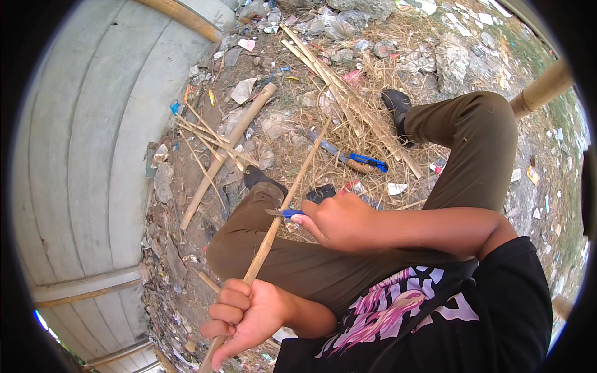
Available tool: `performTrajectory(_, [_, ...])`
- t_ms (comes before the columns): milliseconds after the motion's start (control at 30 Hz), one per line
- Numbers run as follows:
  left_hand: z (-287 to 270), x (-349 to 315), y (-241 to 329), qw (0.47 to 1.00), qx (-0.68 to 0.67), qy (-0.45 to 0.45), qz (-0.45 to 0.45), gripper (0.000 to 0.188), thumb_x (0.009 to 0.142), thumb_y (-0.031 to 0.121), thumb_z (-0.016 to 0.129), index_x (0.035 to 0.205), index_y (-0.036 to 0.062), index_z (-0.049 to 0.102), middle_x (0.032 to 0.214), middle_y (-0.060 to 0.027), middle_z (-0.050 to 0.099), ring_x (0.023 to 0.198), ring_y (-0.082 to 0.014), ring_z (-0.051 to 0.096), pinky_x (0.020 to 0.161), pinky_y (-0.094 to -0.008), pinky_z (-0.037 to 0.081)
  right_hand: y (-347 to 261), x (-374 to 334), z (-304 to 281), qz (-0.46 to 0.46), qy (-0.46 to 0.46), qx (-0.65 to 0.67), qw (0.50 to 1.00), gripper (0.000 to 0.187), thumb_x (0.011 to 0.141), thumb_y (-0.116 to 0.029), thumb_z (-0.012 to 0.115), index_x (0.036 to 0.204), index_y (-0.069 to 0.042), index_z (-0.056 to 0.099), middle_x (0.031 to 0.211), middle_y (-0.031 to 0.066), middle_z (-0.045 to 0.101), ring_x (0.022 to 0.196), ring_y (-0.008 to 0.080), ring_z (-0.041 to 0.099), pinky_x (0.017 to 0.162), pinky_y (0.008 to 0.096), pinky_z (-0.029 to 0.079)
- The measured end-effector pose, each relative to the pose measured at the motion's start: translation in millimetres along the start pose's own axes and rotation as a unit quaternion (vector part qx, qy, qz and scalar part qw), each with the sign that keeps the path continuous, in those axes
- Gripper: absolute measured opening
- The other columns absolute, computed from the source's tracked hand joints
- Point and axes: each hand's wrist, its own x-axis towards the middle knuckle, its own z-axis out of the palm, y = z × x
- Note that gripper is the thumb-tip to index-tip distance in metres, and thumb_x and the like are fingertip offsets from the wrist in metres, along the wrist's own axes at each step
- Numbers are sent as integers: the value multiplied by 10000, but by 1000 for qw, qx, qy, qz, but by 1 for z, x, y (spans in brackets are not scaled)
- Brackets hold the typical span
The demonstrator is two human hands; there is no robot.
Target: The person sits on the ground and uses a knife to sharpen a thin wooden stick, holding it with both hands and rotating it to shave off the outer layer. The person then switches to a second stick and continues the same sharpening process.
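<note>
Paring: you seem mid-cut on the bamboo strip (pixel 266 247), slanting over your left thigh (pixel 245 239); another stroke would likely want a steady blade angle.
Left hand (pixel 252 311): fingers wrapped round its lower end.
Right hand (pixel 342 221): fingers clamped on the blue cutter (pixel 292 214).
Ground (pixel 193 255): littered dirt beside a grey wall (pixel 93 143).

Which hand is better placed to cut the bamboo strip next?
Probably the right hand: it holds the blue knife, blade at the bamboo strip, while the left hand grips the strip lower down.
</note>
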Motion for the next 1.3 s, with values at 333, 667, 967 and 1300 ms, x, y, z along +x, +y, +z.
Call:
performTrajectory(333, [10,-1,-3,992,91,89,23,632,966,707,391,680,169,224,566,44,150,480,-87,76,458,-277,90,11,6,6,42,36,-28,998,477,1043,-413,429,875,-1,602,582,177,624,509,409,636,492,508,516])
performTrajectory(667, [1,4,1,997,62,44,19,627,977,704,356,680,169,219,576,42,140,495,-91,75,469,-280,92,11,4,12,38,-14,-50,998,506,1053,-414,385,853,-13,620,629,188,645,543,391,654,502,503,515])
performTrajectory(967, [6,0,1,994,79,75,21,633,970,711,371,680,170,216,579,45,138,498,-90,73,477,-280,88,32,17,2,91,-45,-82,991,559,1057,-437,333,903,-2,648,717,210,674,669,394,685,627,536,539])
performTrajectory(1300, [-20,0,1,999,-37,-32,-4,431,1011,417,473,718,157,293,538,40,250,440,-94,245,437,-262,259,77,27,20,118,-39,-9,992,561,1069,-435,280,949,-16,634,756,228,658,736,446,655,720,547,523])
